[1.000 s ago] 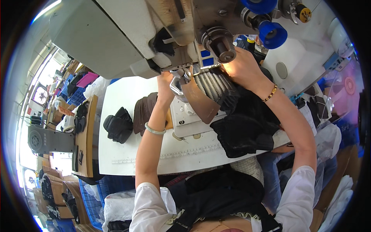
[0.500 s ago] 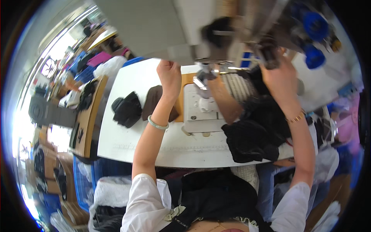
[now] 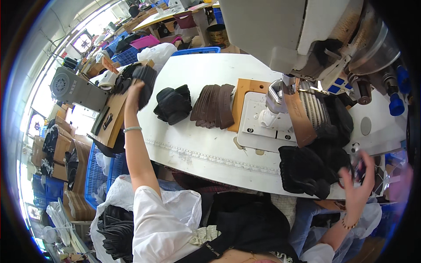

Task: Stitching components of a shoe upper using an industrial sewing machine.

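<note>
Far out, the left hand [image 3: 133, 93] has its grip closed around an upright black piece [image 3: 144, 83]; the right hand's [image 3: 360, 182] grip is unclear.

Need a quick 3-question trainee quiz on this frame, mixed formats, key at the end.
1. True or false: the left hand is reaching to the black pieces on the cardboard off the table's left end.
2. Multiple choice: what lies on the table between the black pile and the wooden plate?
A) a row of brown pieces
B) scissors
C) a spool of thread
3. Fill in: the right hand is beside a heap of ____ fabric at the table's near right edge.

Key: 1 true; 2 A; 3 black.
</note>
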### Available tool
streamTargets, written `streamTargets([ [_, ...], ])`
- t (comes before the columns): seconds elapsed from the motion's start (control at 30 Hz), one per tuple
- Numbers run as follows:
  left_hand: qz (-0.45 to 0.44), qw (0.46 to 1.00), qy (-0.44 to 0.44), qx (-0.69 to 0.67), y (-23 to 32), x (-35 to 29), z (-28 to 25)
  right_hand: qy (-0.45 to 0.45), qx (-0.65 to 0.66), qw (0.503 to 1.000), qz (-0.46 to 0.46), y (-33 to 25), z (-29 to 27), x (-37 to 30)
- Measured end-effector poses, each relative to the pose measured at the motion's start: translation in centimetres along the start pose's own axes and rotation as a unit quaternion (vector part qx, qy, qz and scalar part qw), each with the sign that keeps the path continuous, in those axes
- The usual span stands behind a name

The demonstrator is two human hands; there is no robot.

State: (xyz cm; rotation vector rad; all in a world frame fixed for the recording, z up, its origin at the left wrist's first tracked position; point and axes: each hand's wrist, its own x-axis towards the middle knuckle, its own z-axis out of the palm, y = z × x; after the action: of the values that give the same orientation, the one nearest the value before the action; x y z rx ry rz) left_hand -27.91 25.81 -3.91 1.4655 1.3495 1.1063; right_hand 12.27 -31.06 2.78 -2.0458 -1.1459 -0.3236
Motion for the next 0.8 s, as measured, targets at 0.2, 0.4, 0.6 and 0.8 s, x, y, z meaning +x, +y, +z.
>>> streamTargets([
  [0.2, 0.074, 0.993, -0.089, 0.002, -2.5, -3.3, 2.2, -0.258, -0.044, 0.961, -0.086, -2.4, 1.1, -3.8],
  [0.4, 0.391, 0.834, -0.137, 0.364, 1.4, -7.0, 4.7, -0.138, -0.032, 0.984, -0.106, 1.0, 8.0, -6.0],
  [0.6, 0.436, 0.758, -0.062, 0.480, 0.6, -11.6, 7.8, -0.080, -0.025, 0.973, -0.216, 2.0, 10.4, -5.2],
  [0.8, 0.451, 0.704, -0.049, 0.547, 0.8, -11.2, 7.8, -0.097, 0.009, 0.969, -0.226, 2.3, 9.4, -4.7],
])
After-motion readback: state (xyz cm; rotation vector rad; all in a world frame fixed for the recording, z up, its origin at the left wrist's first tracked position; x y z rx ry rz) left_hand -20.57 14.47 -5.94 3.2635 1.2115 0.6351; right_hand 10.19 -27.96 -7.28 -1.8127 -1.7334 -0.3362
